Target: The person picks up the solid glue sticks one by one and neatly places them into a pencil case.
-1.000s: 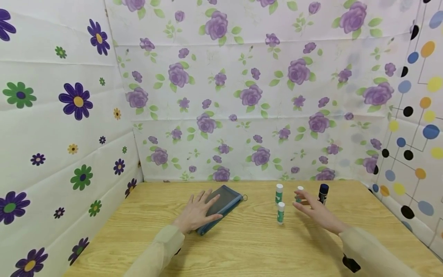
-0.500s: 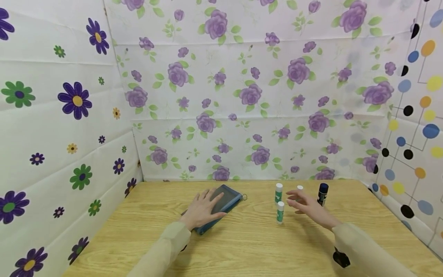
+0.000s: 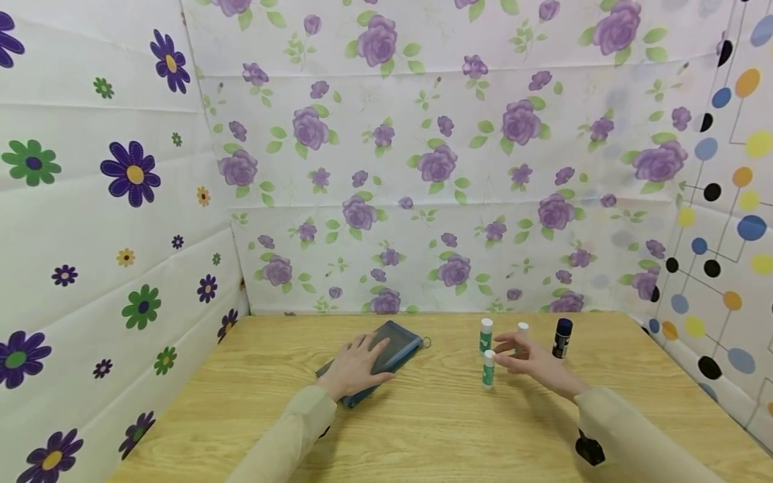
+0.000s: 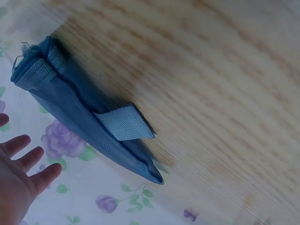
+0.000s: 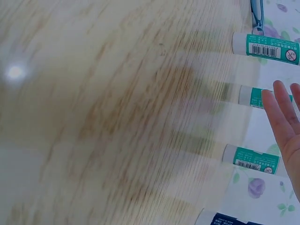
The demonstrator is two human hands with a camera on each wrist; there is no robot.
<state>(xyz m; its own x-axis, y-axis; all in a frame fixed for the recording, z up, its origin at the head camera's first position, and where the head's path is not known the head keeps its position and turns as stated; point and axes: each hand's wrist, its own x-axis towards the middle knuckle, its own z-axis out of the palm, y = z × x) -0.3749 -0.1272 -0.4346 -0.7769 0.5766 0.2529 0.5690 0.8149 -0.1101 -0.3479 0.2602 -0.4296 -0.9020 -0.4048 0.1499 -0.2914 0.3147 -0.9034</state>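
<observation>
My left hand (image 3: 355, 369) is over a blue zip pouch (image 3: 395, 342) with a dark mesh top and a ring on its zip. In the left wrist view the fingers (image 4: 44, 178) are spread, with the pouch (image 4: 89, 117) beside them. My right hand (image 3: 537, 362) has its thumb and fingertips close to the white cap of the front green-and-white glue stick (image 3: 488, 370); whether they touch I cannot tell. A second glue stick (image 3: 486, 335) stands behind it. The third glue stick (image 3: 523, 328) is partly hidden by my right fingers. All three are upright.
A dark navy-capped tube (image 3: 562, 337) stands right of the glue sticks, beyond my right hand. The wooden table (image 3: 423, 429) ends at a flowered cloth backdrop (image 3: 410, 255). Patterned cloths close in the left and right sides.
My right hand has moved left, from in front of the third glue stick to beside the front one. My left hand has shifted slightly right over the pouch. The glue sticks stay put.
</observation>
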